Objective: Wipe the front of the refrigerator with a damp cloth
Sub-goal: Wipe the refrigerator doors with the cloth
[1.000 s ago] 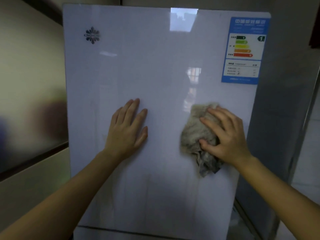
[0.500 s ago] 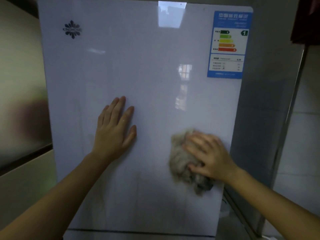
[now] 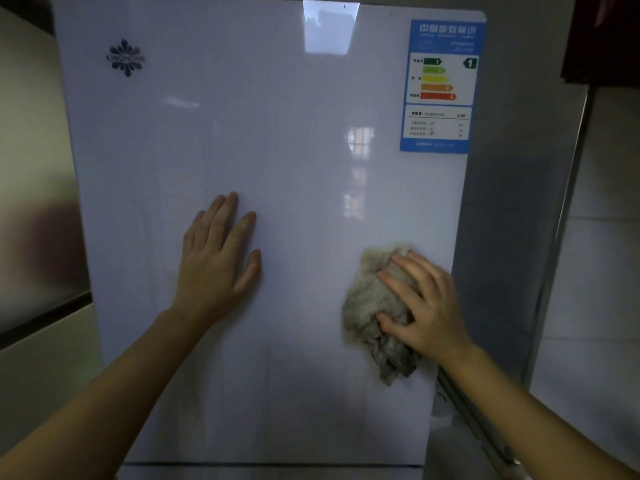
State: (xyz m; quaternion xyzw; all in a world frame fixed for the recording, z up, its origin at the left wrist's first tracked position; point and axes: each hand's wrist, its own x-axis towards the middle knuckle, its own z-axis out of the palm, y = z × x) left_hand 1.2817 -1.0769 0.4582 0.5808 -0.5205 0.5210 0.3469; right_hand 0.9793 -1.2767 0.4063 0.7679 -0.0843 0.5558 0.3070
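Glossy white is the colour of the fridge door [image 3: 277,150], which fills most of the view and carries faint vertical streaks low down. At its upper left a dark flower-shaped logo [image 3: 126,57] is printed; the lettering across it is too blurred to be read. Beside the door on the left, a beige wall [image 3: 31,168] is seen.

Left of the door's middle, the left hand [image 3: 218,261] is laid flat against the panel, fingers released and spread a little, nothing held. The forearm is stretched up to it from the lower left corner.

A bright window reflection [image 3: 330,27] is caught at the top edge, centre.

Towards the right edge of the door, at about mid-height, a crumpled grey-beige cloth [image 3: 372,306] is pressed against the surface. It is covered on its right side by the right hand [image 3: 427,308], whose fingers are curled over the bunched fabric and whose thumb is tucked into it, so the cloth is grasped. A ragged end hangs below the hand.

At the upper right corner of the door, well above the cloth, a blue energy label [image 3: 441,86] with coloured bars is stuck. Right of the fridge, pale tiles [image 3: 602,271] are visible.
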